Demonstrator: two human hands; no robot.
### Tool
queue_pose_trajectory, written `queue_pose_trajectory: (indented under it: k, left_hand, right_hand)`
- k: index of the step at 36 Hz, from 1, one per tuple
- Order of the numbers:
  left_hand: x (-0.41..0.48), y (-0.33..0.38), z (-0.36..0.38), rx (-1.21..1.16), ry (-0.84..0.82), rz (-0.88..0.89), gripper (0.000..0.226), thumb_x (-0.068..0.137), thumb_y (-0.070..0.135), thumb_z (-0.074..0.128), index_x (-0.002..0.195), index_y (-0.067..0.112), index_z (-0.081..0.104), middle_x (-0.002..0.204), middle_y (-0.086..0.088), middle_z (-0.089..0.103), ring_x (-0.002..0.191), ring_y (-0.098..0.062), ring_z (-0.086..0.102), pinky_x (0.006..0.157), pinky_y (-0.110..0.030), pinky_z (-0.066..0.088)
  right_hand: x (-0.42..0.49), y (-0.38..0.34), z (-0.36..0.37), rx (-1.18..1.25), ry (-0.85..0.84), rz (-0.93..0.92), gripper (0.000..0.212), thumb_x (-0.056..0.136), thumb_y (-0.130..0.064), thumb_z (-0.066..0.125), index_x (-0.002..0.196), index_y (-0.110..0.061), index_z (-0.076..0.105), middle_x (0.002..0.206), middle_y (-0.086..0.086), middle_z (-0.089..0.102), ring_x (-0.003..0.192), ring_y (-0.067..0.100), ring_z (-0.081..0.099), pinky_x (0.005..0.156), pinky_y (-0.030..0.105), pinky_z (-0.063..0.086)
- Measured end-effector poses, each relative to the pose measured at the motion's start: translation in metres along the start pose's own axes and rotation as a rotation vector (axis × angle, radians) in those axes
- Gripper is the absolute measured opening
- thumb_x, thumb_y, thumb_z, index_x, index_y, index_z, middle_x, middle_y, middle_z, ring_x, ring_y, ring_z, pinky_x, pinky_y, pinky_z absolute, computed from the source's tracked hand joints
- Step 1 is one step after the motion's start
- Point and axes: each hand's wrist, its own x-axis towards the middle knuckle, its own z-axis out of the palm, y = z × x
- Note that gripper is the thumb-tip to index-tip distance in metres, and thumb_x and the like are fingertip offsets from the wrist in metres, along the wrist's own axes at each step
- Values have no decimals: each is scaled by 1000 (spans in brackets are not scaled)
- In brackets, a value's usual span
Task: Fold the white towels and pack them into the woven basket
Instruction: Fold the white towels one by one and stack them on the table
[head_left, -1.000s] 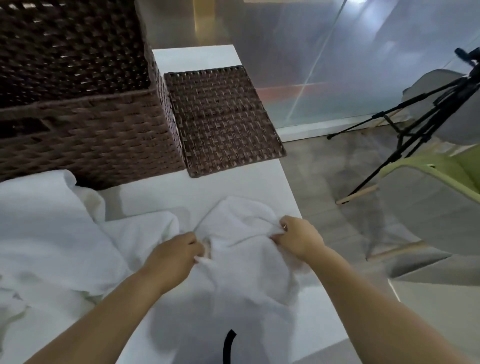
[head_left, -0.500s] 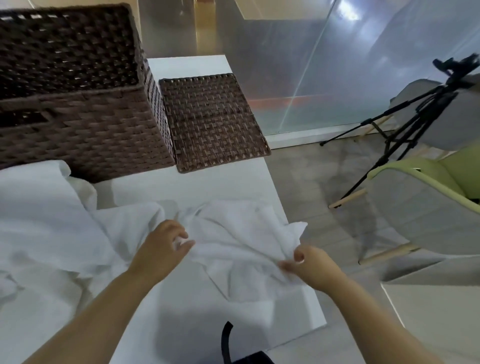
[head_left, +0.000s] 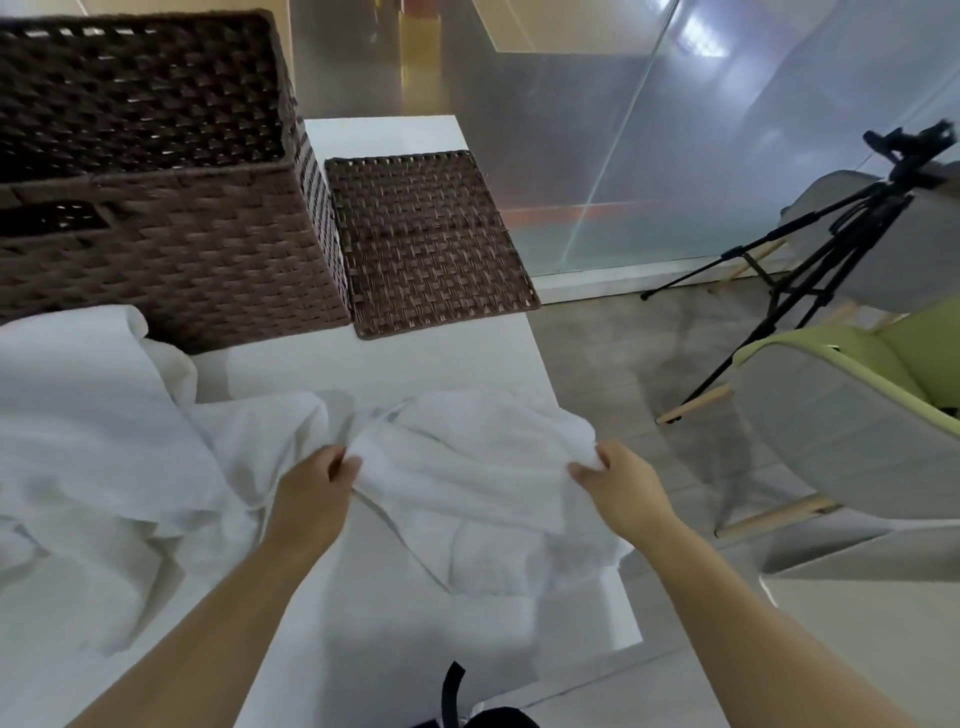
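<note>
A small white towel (head_left: 467, 462) lies rumpled on the white table (head_left: 415, 358), spread between my hands. My left hand (head_left: 317, 488) pinches its left edge. My right hand (head_left: 618, 483) grips its right corner near the table's right side. A heap of more white towels (head_left: 88, 431) fills the left of the table. The dark brown woven basket (head_left: 171, 244) stands open at the back left; no towels are visible inside it.
The basket's flat woven lid (head_left: 431, 239) lies on the table just right of it. Off the table's right edge stand a black tripod (head_left: 810, 270) and a green and grey chair (head_left: 852, 410). A glass wall (head_left: 623, 130) is behind.
My hands have moved apart and drawn the towel out from a bunched lump into a wider spread. The right hand shifted toward the table's right edge, the left stayed near the middle.
</note>
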Motion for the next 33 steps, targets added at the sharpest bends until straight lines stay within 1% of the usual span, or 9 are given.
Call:
queue_pose_trajectory:
  k: [2, 5, 9, 17, 19, 23, 27, 30, 33]
  left_hand:
    - [3, 12, -13, -120, 51, -3, 15, 95, 29, 50, 89, 20, 60, 77, 6, 63, 72, -17, 64, 76, -37, 52]
    - [8, 35, -37, -203, 184, 52, 13, 95, 27, 50, 94, 21, 62, 77, 15, 58, 70, -5, 57, 68, -27, 47]
    - [13, 66, -72, -268, 297, 130, 19, 94, 28, 49, 93, 17, 65, 84, 2, 64, 81, -21, 57, 76, -34, 43]
    - [11, 125, -135, -504, 483, 253, 22, 90, 39, 50, 76, 30, 64, 77, 14, 63, 71, -2, 55, 69, -27, 43]
    - [9, 132, -144, -524, 518, 225, 24, 79, 50, 49, 73, 32, 65, 73, 13, 63, 72, -6, 55, 71, -30, 43]
    - [3, 122, -141, -488, 473, 110, 32, 74, 52, 48, 69, 25, 64, 74, 4, 61, 81, -23, 56, 80, -38, 44]
    - [-1, 66, -109, -235, 348, 69, 29, 95, 13, 43, 106, -6, 62, 97, -27, 64, 91, -40, 60, 82, -44, 42]
    - [-13, 19, -80, -70, 228, -120, 29, 98, 18, 42, 108, 0, 62, 108, -21, 64, 103, -36, 58, 82, -34, 39]
    - [-28, -10, -57, -51, 106, -271, 27, 97, 25, 43, 91, 6, 63, 97, -18, 64, 101, -35, 60, 72, -33, 37]
  right_hand:
    - [0, -6, -11, 79, 75, -51, 29, 91, -31, 58, 72, -20, 39, 68, -3, 49, 55, 12, 41, 48, 25, 31]
    - [-1, -23, -29, 117, 180, -170, 27, 92, -29, 58, 73, -22, 40, 66, -4, 48, 56, 12, 41, 50, 26, 30]
    - [-3, -53, -50, 137, 298, -289, 20, 94, -30, 56, 80, -22, 43, 72, -5, 54, 63, 11, 49, 51, 26, 36]
    - [-20, -97, -70, 271, 519, -499, 17, 94, -33, 54, 92, -24, 40, 75, -11, 52, 67, 6, 51, 52, 25, 37]
    - [-24, -99, -70, 283, 511, -533, 20, 91, -32, 59, 92, -25, 41, 77, -13, 52, 70, 4, 51, 54, 22, 36]
    - [-25, -87, -61, 283, 270, -445, 34, 80, -26, 72, 100, -26, 44, 88, -15, 54, 77, 0, 53, 57, 17, 37]
    - [-20, -56, -44, 77, -220, -226, 41, 74, -31, 80, 106, -17, 60, 98, -6, 63, 82, 6, 59, 62, 16, 43]
    - [-22, -30, -21, 43, -404, -58, 28, 80, -41, 72, 93, -18, 64, 84, -3, 61, 68, 9, 56, 54, 16, 44]
    - [-23, -9, 2, -67, -467, -19, 20, 85, -32, 68, 85, -13, 60, 71, 1, 61, 60, 12, 54, 49, 17, 40]
